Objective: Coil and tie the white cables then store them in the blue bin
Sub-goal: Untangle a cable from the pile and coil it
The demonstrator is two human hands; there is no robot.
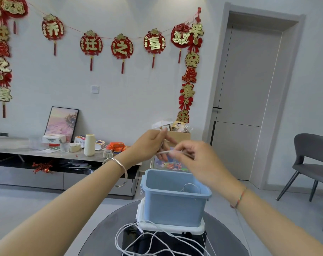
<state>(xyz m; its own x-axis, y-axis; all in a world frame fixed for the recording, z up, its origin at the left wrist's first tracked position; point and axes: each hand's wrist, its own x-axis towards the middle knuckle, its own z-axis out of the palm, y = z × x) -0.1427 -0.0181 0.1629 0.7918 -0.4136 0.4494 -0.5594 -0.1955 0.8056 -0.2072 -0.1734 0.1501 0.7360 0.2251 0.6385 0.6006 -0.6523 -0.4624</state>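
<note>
Above table [105, 235] and blue bin [173, 206], raised left hand [147, 145], right hand [190, 154] pinch white cable [164, 152].

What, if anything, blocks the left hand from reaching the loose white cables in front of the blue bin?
Probably yes: the loose white cables lie uncovered beneath the left hand, but its grip is pinching the held white cable.

Head-worn view, forward-down, seemingly near blue bin [173, 207]
</note>
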